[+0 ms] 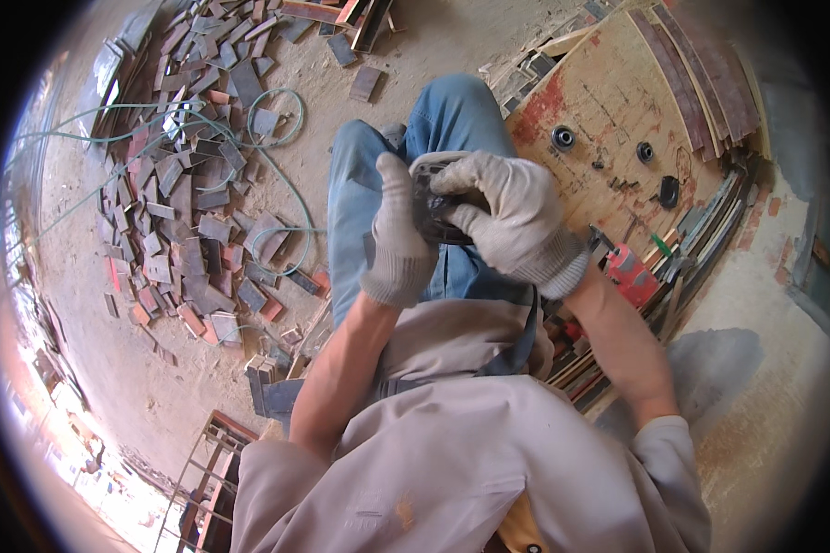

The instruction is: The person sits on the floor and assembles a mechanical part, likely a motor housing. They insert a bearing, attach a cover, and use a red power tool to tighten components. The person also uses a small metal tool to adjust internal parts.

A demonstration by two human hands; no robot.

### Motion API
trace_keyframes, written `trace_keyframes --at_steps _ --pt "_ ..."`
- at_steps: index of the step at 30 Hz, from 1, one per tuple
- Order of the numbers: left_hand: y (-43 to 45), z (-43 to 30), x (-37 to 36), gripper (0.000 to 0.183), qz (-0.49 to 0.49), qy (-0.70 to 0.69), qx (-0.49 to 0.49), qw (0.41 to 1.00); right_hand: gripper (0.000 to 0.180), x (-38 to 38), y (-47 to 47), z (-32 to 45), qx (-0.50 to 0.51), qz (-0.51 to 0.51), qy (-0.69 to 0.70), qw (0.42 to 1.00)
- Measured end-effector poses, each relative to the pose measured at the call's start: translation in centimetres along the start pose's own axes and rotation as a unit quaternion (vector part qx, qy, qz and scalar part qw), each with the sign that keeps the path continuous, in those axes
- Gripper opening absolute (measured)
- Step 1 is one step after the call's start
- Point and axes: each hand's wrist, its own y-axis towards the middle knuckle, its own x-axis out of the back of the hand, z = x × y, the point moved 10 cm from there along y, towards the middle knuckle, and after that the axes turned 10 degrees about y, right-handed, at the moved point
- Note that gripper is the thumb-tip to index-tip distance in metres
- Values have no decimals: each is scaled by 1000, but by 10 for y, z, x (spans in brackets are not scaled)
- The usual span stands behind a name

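Note:
Above my lap, my gloved left hand holds a dark, round, hollow part from its left side, thumb raised. The fingers and thumb of my gloved right hand reach into the part's opening from the right; their tips are partly hidden. Its pale rim shows at the top, and its exact kind cannot be told. To the right, a stained plywood board bears two round metal parts, one near my knee and a smaller one farther right, with a black oval piece and small bits.
Many offcut wood blocks lie heaped on the floor at left, crossed by a thin green hose. A red tool is by my right forearm. Curved wooden strips lie on the board's far right. A metal frame stands lower left.

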Motion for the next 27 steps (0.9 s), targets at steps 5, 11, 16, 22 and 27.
trace_keyframes --at_steps 5,11,16,22,27 --pt "-8 7 -26 84 160 -37 126 978 25 -6 -2 13 58 140 -17 988" --pt "-15 62 -16 124 163 70 320 931 32 -9 -22 -24 -105 301 72 945" --pt "-21 49 -19 124 248 -147 264 920 39 73 -31 -19 -6 -38 303 952" --pt "-11 51 -5 122 153 -133 254 946 35 59 -53 -25 -99 -106 118 982" --pt "-18 43 0 123 68 -35 240 968 29 43 -44 3 -44 -71 -20 996"
